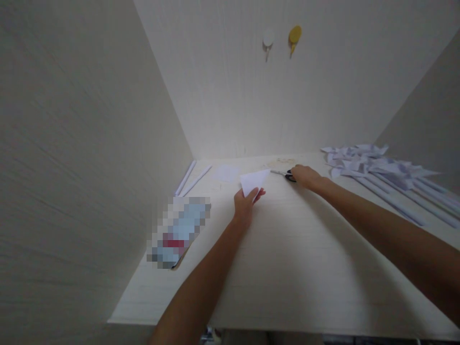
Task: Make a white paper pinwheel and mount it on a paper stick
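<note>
A folded white paper [254,181] is pinched by the left hand [245,205]; scissors [283,174] just right of it are covered by the right hand [304,175] (grip unclear). No cut is visible; finished pinwheels [373,167] are piled further right.

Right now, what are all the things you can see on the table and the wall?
folded paper: one, white, held up in the left hand
scissors: one pair, dark handles, far middle of table, under the right hand
paper pinwheels: a pile, white, far right of table
paper sticks: two, white, far left of table
flat paper square: one, white, beside the sticks
wall hooks: two, one white, one yellow, back wall
table: one, pale wood
left hand: one, fingers pinching the paper
right hand: one, on the scissors
</note>
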Demonstrator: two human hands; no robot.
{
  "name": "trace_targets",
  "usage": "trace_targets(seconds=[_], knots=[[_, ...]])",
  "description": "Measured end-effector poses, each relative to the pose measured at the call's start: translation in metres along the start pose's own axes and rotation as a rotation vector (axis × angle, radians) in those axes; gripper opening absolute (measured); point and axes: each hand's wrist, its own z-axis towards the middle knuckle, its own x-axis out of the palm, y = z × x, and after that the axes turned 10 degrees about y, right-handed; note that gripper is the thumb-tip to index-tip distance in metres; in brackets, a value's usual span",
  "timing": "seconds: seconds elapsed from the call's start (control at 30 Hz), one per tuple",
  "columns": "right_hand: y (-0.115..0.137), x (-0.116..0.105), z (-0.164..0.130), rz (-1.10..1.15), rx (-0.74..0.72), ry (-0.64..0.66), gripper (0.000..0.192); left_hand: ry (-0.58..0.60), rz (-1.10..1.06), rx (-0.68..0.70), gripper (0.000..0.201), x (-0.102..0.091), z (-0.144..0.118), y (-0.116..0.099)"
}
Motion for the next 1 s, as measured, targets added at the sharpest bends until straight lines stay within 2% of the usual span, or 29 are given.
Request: trace_targets(seconds=[0.23, 0.5, 0.7, 0.83, 0.9, 0.93, 0.97, 1.0], knots=[[0.013, 0.001, 0.0, -0.092, 0.013, 0.042, 0.03, 0.011, -0.015, 0.004, 0.019, -0.001, 0.0, 0.0], [0.015, 0.003, 0.003, -0.113, -0.006, 0.052, 0.029, 0.016, -0.012, 0.016, 0.02, -0.002, 0.001, 0.001], [0.011, 0.001, -0.005, -0.049, -0.053, -0.036, 0.026, 0.011, 0.006, 0.01, 0.018, -0.001, 0.0, 0.001], [0.01, 0.003, -0.018, 0.034, -0.073, -0.175, 0.025, 0.024, 0.014, 0.011, 0.021, -0.001, 0.0, 0.001], [0.013, 0.009, -0.028, 0.155, -0.072, -0.27, 0.024, 0.041, 0.026, 0.017, 0.022, -0.002, 0.001, 0.002], [0.016, 0.013, -0.034, 0.393, -0.105, -0.357, 0.02, 0.05, 0.037, 0.019, 0.022, -0.002, 0.001, 0.002], [0.02, 0.018, -0.042, 0.67, -0.153, -0.384, 0.016, 0.058, 0.053, 0.021, 0.021, -0.002, 0.001, 0.003], [0.025, 0.023, -0.05, 0.952, -0.193, -0.345, 0.014, 0.069, 0.08, 0.024, 0.021, -0.002, 0.001, 0.003]])
